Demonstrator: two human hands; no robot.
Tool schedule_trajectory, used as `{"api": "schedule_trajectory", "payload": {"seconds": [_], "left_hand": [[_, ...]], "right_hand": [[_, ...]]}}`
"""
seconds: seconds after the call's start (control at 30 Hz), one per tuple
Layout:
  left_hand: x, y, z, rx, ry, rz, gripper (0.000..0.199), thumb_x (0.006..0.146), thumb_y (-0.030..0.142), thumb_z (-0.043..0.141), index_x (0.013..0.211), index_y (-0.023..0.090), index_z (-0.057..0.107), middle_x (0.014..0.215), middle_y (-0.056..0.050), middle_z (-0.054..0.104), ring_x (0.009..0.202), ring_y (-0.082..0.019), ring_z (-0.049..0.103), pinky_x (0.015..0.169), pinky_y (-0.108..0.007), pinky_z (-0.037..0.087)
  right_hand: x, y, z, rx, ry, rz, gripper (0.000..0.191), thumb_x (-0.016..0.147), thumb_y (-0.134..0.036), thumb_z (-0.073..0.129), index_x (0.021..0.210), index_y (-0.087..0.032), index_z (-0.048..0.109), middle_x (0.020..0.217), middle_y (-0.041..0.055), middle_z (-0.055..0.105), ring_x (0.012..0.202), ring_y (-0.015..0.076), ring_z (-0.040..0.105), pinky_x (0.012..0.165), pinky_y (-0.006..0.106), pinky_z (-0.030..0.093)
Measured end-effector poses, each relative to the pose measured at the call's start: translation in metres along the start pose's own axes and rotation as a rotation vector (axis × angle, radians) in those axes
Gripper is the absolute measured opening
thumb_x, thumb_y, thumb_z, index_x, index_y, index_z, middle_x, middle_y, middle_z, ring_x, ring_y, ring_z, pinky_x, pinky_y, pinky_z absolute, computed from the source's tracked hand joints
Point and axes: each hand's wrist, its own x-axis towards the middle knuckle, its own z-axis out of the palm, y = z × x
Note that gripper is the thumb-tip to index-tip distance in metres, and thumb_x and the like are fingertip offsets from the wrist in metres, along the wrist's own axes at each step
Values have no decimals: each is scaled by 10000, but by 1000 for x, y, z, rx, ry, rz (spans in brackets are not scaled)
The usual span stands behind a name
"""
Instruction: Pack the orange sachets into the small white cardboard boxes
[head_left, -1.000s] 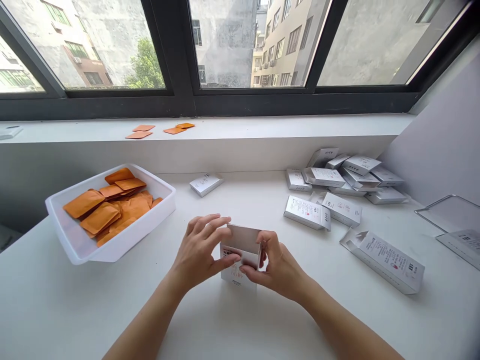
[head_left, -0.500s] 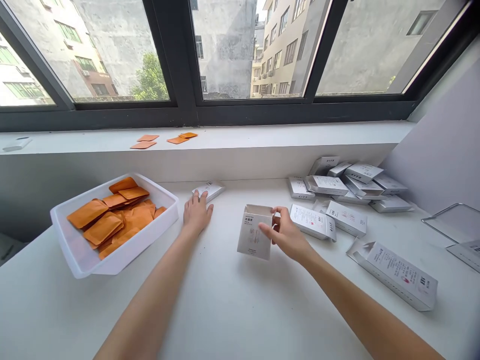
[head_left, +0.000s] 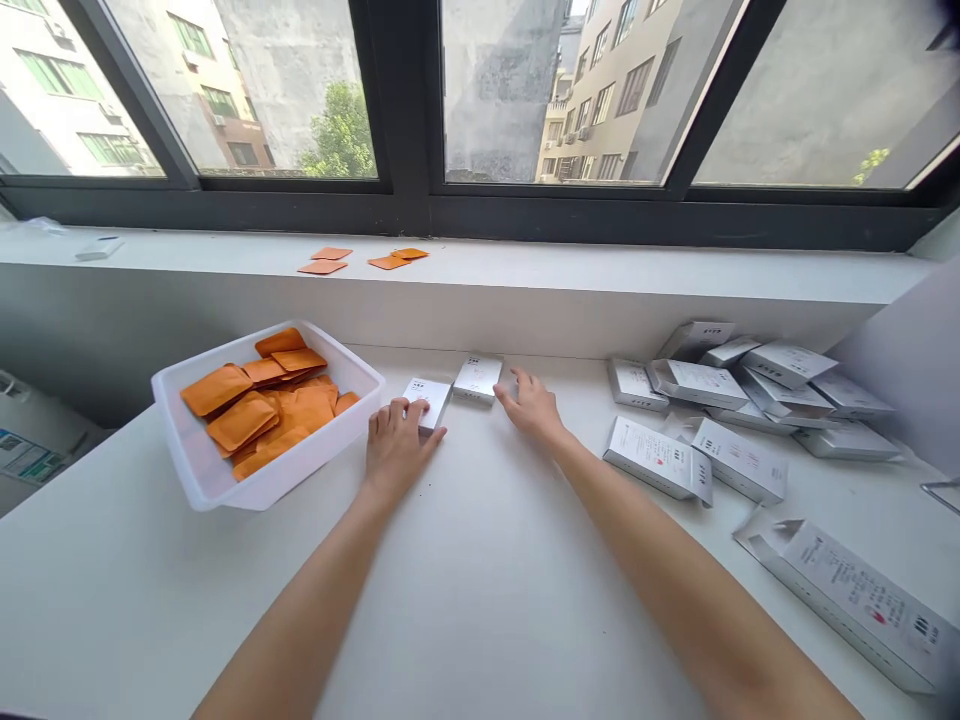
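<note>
Two small white printed boxes lie near the back of the table, beside the white bin. My left hand (head_left: 397, 440) rests on the near edge of the left box (head_left: 430, 396), its fingers over the box's lower left side. Just right of it lies the other box (head_left: 478, 378). Beside that second box, my right hand (head_left: 529, 402) hovers with fingers spread and nothing in it. Orange packets (head_left: 247, 418) fill the white plastic bin (head_left: 281, 490) to the left.
A pile of white boxes (head_left: 787, 362) is at the back right, with more boxes (head_left: 660, 458) in front and a long open one (head_left: 862, 600) near the right edge. Orange packets (head_left: 388, 262) lie on the windowsill (head_left: 562, 272).
The box from my right hand now lies on the table, and that hand is apart from it. My left hand has drawn its box nearer. The view has shifted right.
</note>
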Motion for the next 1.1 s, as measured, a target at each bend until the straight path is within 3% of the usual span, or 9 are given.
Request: {"api": "schedule_trajectory", "payload": {"seconds": [0.2, 0.43, 0.6, 0.77, 0.87, 0.97, 1.0, 1.03, 1.1], "left_hand": [[22, 7, 9, 103, 30, -32, 485, 901, 526, 434, 1234, 199, 569, 1071, -126, 574, 974, -292, 505, 864, -410, 377], [58, 7, 33, -19, 0, -29, 518, 881, 427, 473, 1335, 180, 501, 1226, -144, 542, 1136, -311, 473, 985, -442, 343], [68, 2, 40, -107, -47, 24, 558, 861, 371, 484, 1384, 185, 431, 1353, -133, 484, 1244, -273, 456, 1040, -410, 343], [68, -5, 41, -162, -78, 36, 600, 854, 387, 494, 1413, 194, 394, 1467, -127, 392, 1399, -319, 263, 1123, -496, 235], [65, -8, 41, -186, -95, 32, 637, 852, 401, 494, 1441, 198, 360, 1544, -120, 265, 1438, -350, 140, 1133, -548, 179], [62, -10, 42, -176, -102, 74, 634, 857, 388, 480, 1444, 183, 359, 1557, -117, 232, 1438, -353, 118, 1137, -542, 168], [62, -10, 42, -164, -91, 83, 619, 864, 380, 467, 1439, 173, 366, 1551, -123, 240, 1434, -352, 127, 1135, -536, 171], [62, -11, 41, -151, -76, 93, 599, 871, 368, 454, 1430, 167, 379, 1541, -129, 256, 1428, -350, 142, 1131, -530, 175], [61, -9, 39, -127, -41, 129, 564, 875, 340, 446, 1408, 159, 407, 1511, -144, 297, 1413, -344, 178, 1122, -515, 188]], "right_hand": [[11, -22, 21, -76, -19, -9, 629, 881, -550, 425, 1404, -202, 378, 1346, 142, 524, 1258, 300, 444, 996, 455, 318], [17, -23, 35, -109, 61, -32, 590, 889, -542, 401, 1383, -219, 419, 1320, 121, 545, 1245, 284, 431, 1005, 444, 282], [23, -30, 44, -71, 154, 32, 625, 831, -625, 451, 1313, -228, 471, 1266, 123, 564, 1210, 292, 452, 977, 446, 307], [25, -41, 49, -12, 188, 97, 732, 799, -652, 492, 1352, -178, 428, 1271, 166, 553, 1207, 328, 455, 977, 475, 303], [-1, -33, 31, 6, 193, -35, 687, 891, -608, 375, 1412, -161, 335, 1326, 179, 514, 1233, 294, 457, 1022, 465, 272], [-49, 3, -11, -110, 102, -329, 497, 927, -526, 378, 1294, -210, 489, 1306, 131, 542, 1194, 253, 496, 1020, 407, 301], [-67, 21, -28, -176, 104, -358, 441, 914, -518, 414, 1205, -220, 560, 1251, 114, 580, 1169, 253, 511, 1014, 402, 308], [-84, 41, -43, -242, 141, -326, 403, 908, -502, 435, 1145, -217, 593, 1218, 110, 600, 1171, 257, 508, 1021, 407, 303], [-111, 81, -69, -387, 247, -138, 492, 858, -521, 503, 1213, -184, 555, 1258, 156, 571, 1207, 312, 476, 1026, 473, 287]]}}
